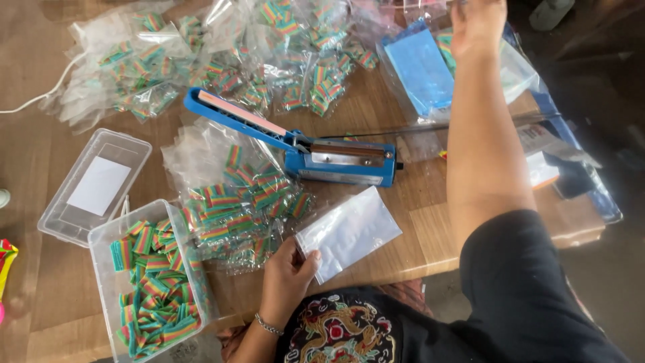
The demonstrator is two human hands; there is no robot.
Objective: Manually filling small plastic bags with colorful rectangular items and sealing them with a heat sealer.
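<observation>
Two hands: left hand (287, 272), right hand (478, 23); one blue heat sealer (306, 149); two clear plastic tubs, near-left tub (101, 269) and lidded tub (64, 225); one empty clear bag (349, 232); rainbow candy strips uncountable; filled bags too heaped to count

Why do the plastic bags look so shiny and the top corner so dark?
In the head view, light glares off the clear bags, whitening their wrinkles; the top right corner lies in deep shadow; the right hand is a little blurred; the left hand and its empty bag look sharp.
</observation>
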